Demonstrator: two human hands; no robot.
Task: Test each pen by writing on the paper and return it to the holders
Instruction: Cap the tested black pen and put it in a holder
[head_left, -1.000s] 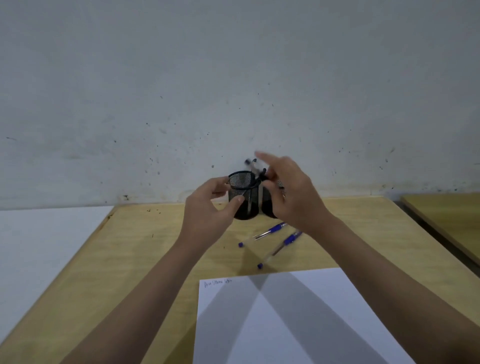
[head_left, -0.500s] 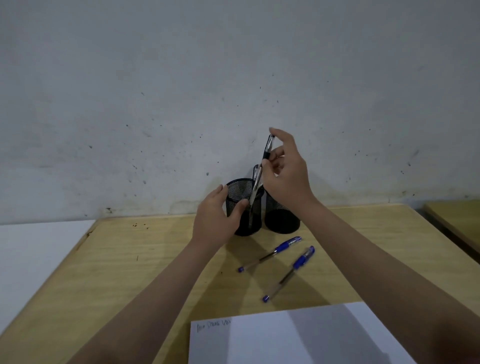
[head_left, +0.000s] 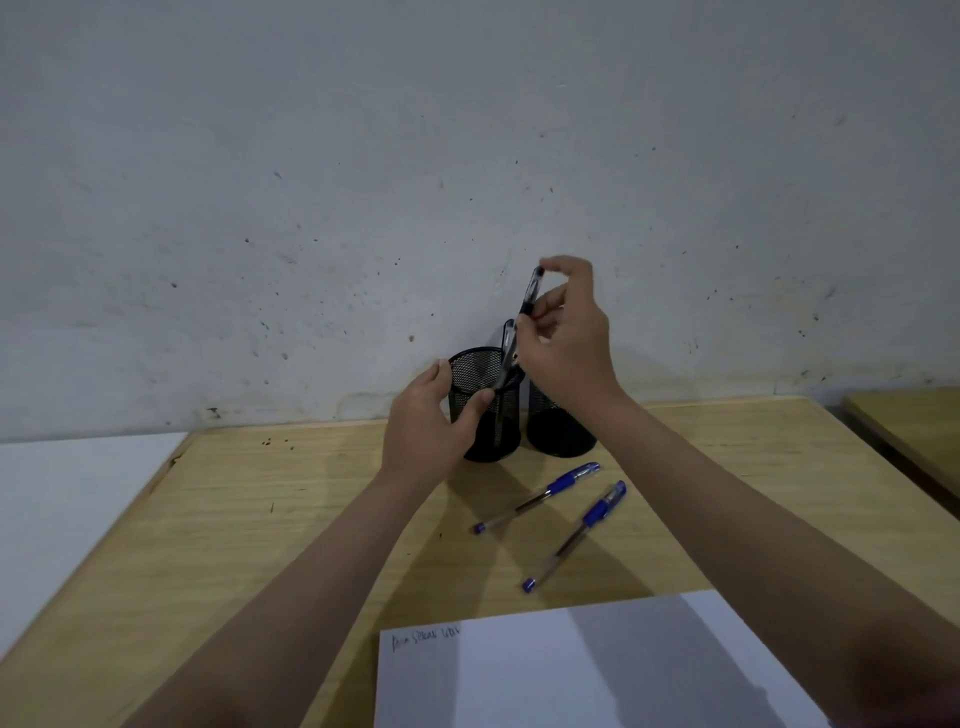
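Two black mesh holders stand side by side at the far edge of the wooden table (head_left: 249, 519), close against the speckled white wall (head_left: 467, 156). The left hand (head_left: 426, 431) curls round the left holder (head_left: 485, 410), thumb on its near side and fingers on its left wall, steadying it. The right hand (head_left: 566, 343) is raised above the holders and pinches a black pen (head_left: 531, 291) between thumb and fingertips, the pen tilted with its upper end leaning right. Just under that hand a second dark pen (head_left: 506, 356) stands slanted in the left holder, its top poking above the rim. The right holder (head_left: 558, 428) sits partly behind the right wrist (I cannot tell whether anything is inside it).

Nearer, two blue pens lie loose on the wood, well apart from the holders: the left blue pen (head_left: 537, 499) and the right blue pen (head_left: 576, 535), both angled with their caps toward the far right. At the near edge lies a white paper (head_left: 519, 675) with a short line of handwriting (head_left: 426, 638) at its far left corner.
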